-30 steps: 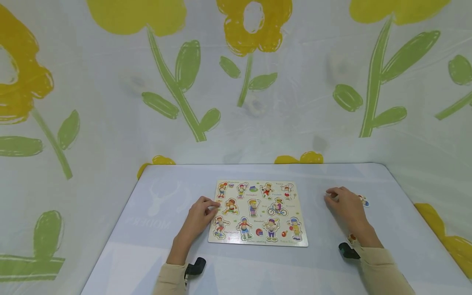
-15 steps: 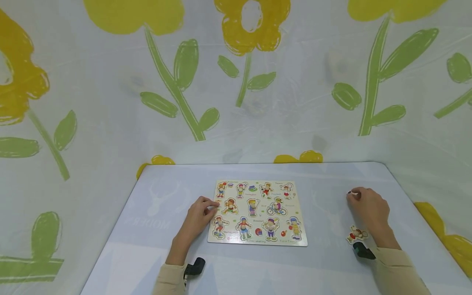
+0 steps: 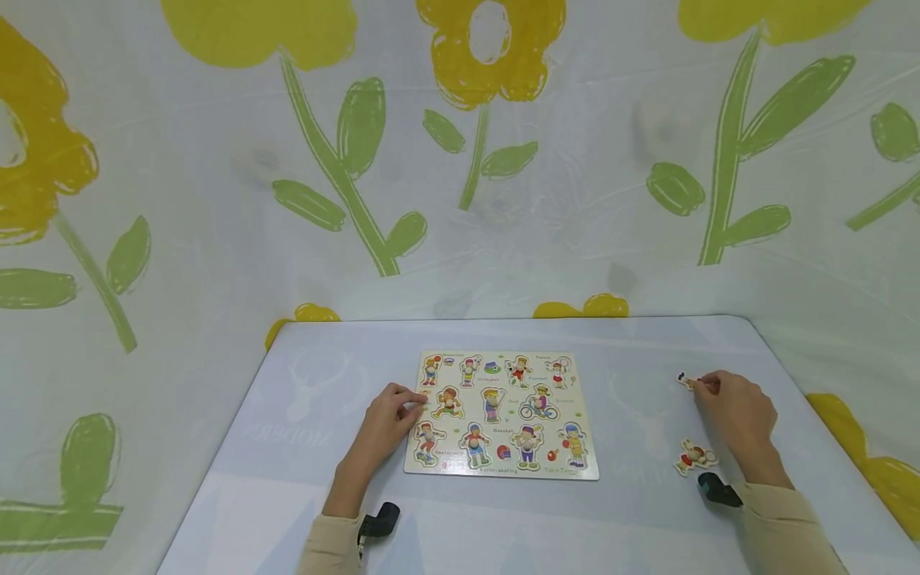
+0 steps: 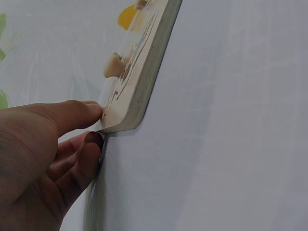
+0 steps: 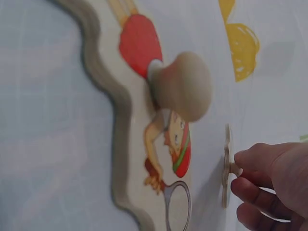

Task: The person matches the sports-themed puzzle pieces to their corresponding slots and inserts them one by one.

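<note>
A flat wooden peg puzzle board (image 3: 470,419) with several sports figures lies on the table. At its left edge, my left hand (image 3: 390,418) grips the board; in the left wrist view the thumb (image 4: 82,115) lies over a corner with curled fingers just below. On the right side my right hand (image 3: 736,407) pinches a small puzzle piece (image 3: 685,381) by its peg. In the right wrist view that piece (image 5: 226,166) stands edge-on, its picture unseen. A tennis player piece (image 3: 694,457) in red, with a round wooden knob (image 5: 185,86), lies nearer my right wrist.
The pale table (image 3: 287,495) has a faint deer-head print. A white cloth wall (image 3: 575,239) with yellow flowers and green leaves rises behind it. Black wrist cameras (image 3: 381,521) sit on both wrists.
My right hand has moved right to the far puzzle piece and now pinches it. The tennis player piece has come out from behind the forearm. My left hand stays at the board's edge.
</note>
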The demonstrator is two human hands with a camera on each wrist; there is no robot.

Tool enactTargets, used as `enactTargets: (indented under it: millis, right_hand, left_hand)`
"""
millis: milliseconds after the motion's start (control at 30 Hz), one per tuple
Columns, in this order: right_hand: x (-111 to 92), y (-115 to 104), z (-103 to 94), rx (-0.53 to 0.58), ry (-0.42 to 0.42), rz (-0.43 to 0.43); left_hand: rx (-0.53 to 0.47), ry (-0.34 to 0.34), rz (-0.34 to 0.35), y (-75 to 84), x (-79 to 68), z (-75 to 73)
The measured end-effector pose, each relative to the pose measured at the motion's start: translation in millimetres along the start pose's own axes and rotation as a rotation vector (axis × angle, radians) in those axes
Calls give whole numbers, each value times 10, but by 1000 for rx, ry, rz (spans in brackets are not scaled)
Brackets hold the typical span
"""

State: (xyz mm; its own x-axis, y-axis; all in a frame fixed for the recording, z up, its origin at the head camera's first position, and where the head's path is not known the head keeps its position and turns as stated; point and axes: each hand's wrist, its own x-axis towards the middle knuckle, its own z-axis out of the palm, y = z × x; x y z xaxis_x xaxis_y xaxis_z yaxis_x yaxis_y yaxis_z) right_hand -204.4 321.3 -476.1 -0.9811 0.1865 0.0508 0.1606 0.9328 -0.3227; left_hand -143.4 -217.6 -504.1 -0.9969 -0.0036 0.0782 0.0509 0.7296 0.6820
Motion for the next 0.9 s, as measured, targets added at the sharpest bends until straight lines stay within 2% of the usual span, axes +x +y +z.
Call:
enactTargets:
  millis: [600, 900]
  right_hand:
    - [-5, -32, 20, 12, -7, 62]
    - [-10, -51, 8, 12, -12, 53]
  left_hand:
    - [2, -6, -8, 2, 3, -7]
    - [2, -6, -14, 1, -12, -7]
